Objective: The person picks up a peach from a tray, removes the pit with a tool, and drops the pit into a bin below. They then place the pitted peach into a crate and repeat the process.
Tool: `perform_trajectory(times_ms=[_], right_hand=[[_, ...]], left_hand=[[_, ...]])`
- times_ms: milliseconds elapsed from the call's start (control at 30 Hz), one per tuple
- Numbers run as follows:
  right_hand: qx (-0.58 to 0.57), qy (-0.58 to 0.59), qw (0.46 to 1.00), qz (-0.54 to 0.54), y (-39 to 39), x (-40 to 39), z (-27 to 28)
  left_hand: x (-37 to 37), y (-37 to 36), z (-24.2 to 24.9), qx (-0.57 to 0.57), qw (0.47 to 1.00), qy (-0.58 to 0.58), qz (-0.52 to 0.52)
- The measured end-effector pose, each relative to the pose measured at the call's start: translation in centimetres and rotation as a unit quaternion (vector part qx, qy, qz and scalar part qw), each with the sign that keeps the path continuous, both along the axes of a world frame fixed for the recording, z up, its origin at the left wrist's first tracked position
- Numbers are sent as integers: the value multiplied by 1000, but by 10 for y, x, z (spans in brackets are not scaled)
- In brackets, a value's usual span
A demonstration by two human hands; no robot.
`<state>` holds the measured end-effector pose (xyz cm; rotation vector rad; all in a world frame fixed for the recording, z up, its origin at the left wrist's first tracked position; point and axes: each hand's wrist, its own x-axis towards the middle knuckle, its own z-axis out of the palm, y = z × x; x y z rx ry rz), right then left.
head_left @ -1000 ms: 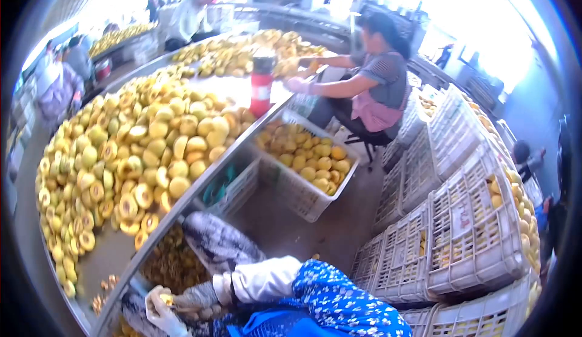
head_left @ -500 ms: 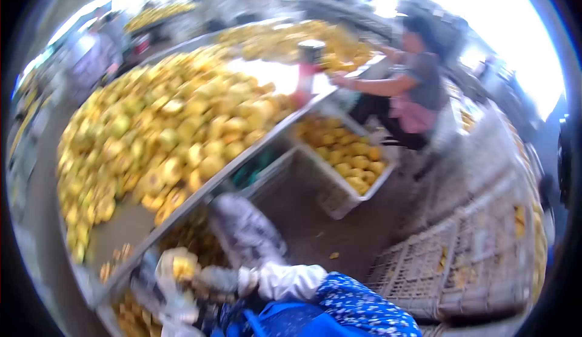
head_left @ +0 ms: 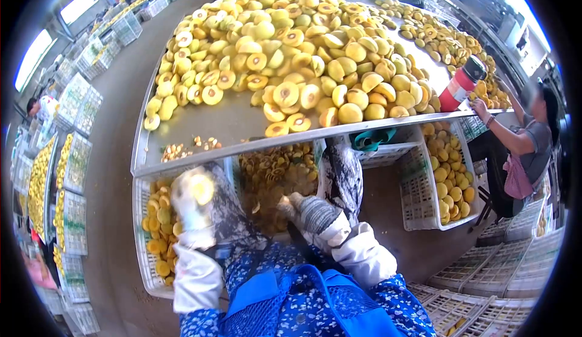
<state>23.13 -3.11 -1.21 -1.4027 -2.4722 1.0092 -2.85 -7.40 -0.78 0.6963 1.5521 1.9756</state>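
Note:
My left hand (head_left: 193, 200), in a pale glove and smeared by motion, is closed around a yellow peach half (head_left: 201, 188) above the crate at the left. My right hand (head_left: 315, 214) wears a grey knitted glove and is held over the crate of scraps (head_left: 276, 173) between my knees. Its fingers are curled together, and what they hold, if anything, I cannot make out. Ahead of both hands, halved yellow peaches (head_left: 285, 94) are heaped on the metal table (head_left: 212, 116), several with brown stones showing. Peach halves (head_left: 159, 216) fill part of the left crate.
Small stones (head_left: 176, 151) lie near the table's front edge. A red flask (head_left: 459, 88) stands at the right corner. Beside it sits a co-worker (head_left: 530, 137). A white crate of peaches (head_left: 445, 179) is on the floor; stacked crates (head_left: 515, 276) stand lower right.
My view has swung leftward and become level, bringing both hands into the middle. The left hand still has a peach piece. The right hand now shows clearly, over the scraps crate.

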Motion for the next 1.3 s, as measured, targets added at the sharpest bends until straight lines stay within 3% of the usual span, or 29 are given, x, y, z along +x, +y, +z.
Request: perform_trajectory(times_ms=[33,67,100,167,200,233,300,333,367,400,467,533,600,633,733,800,833,867,900,933,1000,1033,1067,1133,1200,1300], right_hand=[[-16,11,1000,0,0,1,3],[-3,22,1000,13,0,2,-13],[-1,54,998,22,-1,1,-21],[4,114,993,26,1,-4,-28],[6,154,988,15,2,-8,-32],[7,163,987,12,4,-9,-32],[0,156,988,1,6,-10,-25],[-73,125,989,8,9,-10,-20],[-27,172,984,23,5,-9,-31],[28,215,975,36,-1,-8,-44],[-37,171,985,-1,-3,-8,-50],[-71,165,984,4,5,1,-23],[-61,140,988,18,10,-6,-62],[-134,104,985,21,18,-5,-47],[-177,239,955,-12,24,2,-48],[-246,344,904,-68,22,2,-75],[-269,406,869,-87,22,4,-76],[-211,348,909,-88,20,10,-73],[-154,286,942,-90,20,15,-55],[16,268,963,-31,20,17,-91],[-90,270,953,-107,17,14,-30],[-78,320,937,-114,17,6,-33],[-66,370,919,-118,18,-3,-36],[-79,461,879,-93,19,-20,-57],[-20,290,951,-104,16,-25,1],[59,297,952,-36,17,-40,-3]], left_hand=[[-23,-12,1,-98,976,180,73],[-40,-24,8,-241,903,344,86],[-85,-28,-30,-183,830,509,135],[-68,-7,6,-202,791,567,111],[-41,16,29,-159,775,606,79],[-15,41,42,-182,808,560,19],[31,93,68,-299,747,578,-137],[42,120,58,-322,688,628,-167],[54,147,56,-363,621,659,-221],[61,165,44,-364,586,669,-279],[69,201,18,-409,576,633,-318],[78,204,16,-394,606,601,-341],[75,197,2,-316,723,511,-341],[80,193,1,-322,753,485,-307],[85,188,-6,-281,838,391,-256],[81,187,-14,-235,877,339,-245],[81,187,-17,-86,941,242,-221],[75,184,-13,-109,970,58,-212],[69,172,4,-55,959,-54,-273],[61,158,15,-3,932,-166,-322],[45,145,-14,73,942,-104,-311],[48,129,9,46,895,-301,-327],[54,115,32,28,811,-489,-321],[55,96,38,27,839,-420,-345],[51,85,22,34,875,-370,-311],[54,72,11,48,914,-286,-283]])
